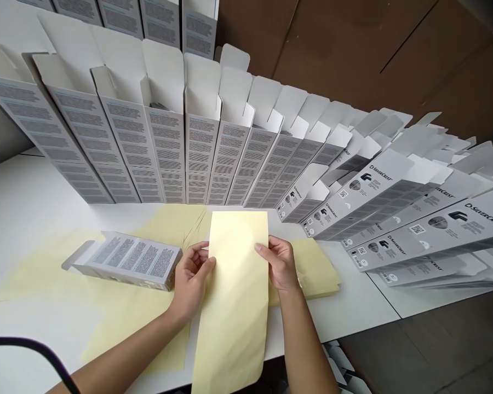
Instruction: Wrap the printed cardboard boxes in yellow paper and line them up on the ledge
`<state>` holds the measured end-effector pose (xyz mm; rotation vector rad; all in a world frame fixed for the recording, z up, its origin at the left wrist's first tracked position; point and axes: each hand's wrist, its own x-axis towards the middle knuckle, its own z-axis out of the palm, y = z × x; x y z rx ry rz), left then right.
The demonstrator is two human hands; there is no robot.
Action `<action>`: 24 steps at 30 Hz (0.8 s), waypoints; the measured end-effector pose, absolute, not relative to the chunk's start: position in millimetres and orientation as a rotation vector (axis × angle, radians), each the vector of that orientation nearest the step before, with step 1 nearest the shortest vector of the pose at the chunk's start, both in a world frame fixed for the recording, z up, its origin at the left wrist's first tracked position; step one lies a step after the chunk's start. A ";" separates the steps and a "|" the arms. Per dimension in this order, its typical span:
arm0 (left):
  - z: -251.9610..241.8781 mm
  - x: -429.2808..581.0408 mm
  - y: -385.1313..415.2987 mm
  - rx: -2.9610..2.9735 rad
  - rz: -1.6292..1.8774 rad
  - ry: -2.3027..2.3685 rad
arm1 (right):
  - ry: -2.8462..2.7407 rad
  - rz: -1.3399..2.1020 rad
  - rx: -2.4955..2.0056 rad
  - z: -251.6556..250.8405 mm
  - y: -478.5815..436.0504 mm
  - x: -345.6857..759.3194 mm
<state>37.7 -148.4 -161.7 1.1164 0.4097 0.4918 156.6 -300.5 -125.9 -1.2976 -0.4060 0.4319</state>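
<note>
My left hand (191, 282) and my right hand (279, 264) pinch the two long edges of a pale yellow paper sheet (234, 290), which hangs toward me over the table's front edge. More yellow sheets (107, 295) lie flat beneath and beside it on the white table (36, 202). Left of my left hand, a grey-and-white printed carton (129, 260) lies on those sheets with its end flap open. Its near end sits a few centimetres from my left fingers.
Several upright open SilverCrest cartons (164, 153) stand in a long row behind the sheets, with more lying fanned out at right (427, 230). Brown cardboard (332, 44) lines the back. A black cable (33, 347) crosses the lower left corner.
</note>
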 end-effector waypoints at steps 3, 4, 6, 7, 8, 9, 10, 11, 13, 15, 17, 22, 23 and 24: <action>-161.9 38.8 -150.3 1.109 0.478 0.428 | -0.449 0.344 -1.355 -128.9 -299.8 155.8; -162.5 39.2 -150.8 1.114 0.479 0.438 | -0.468 0.313 -1.374 -129.5 -299.8 155.5; -164.4 39.9 -151.8 1.130 0.488 0.460 | -0.498 0.244 -1.403 -130.2 -300.3 155.0; -165.5 40.0 -152.1 1.142 0.491 0.468 | -0.508 0.209 -1.416 -130.4 -300.8 154.7; -166.7 39.9 -152.2 1.161 0.489 0.473 | -0.515 0.173 -1.427 -130.6 -301.3 154.5; -167.5 39.5 -152.2 1.193 0.482 0.477 | -0.520 0.143 -1.439 -130.7 -301.7 154.4; -167.9 38.9 -152.0 1.248 0.484 0.484 | -0.524 0.118 -1.448 -130.7 -302.0 154.3; -167.5 38.2 -151.6 1.332 0.507 0.495 | -0.527 0.100 -1.458 -130.6 -302.1 154.1; -163.0 37.3 -150.2 1.582 0.639 0.503 | -0.527 0.071 -1.474 -129.5 -301.4 153.5; -152.8 39.1 -148.3 1.874 0.824 0.396 | -0.526 0.057 -1.493 -127.2 -299.8 152.1; -138.1 45.4 -146.6 2.082 0.907 0.168 | -0.534 0.064 -1.508 -124.1 -297.5 150.2; -102.4 73.0 -146.2 2.146 0.791 -0.116 | -0.602 0.079 -1.533 -119.1 -292.4 146.7; -97.8 77.3 -146.4 2.145 0.738 -0.130 | -0.618 0.082 -1.533 -118.9 -291.9 146.6; -94.2 80.4 -146.6 2.141 0.673 -0.136 | -0.633 0.090 -1.527 -118.7 -291.5 146.4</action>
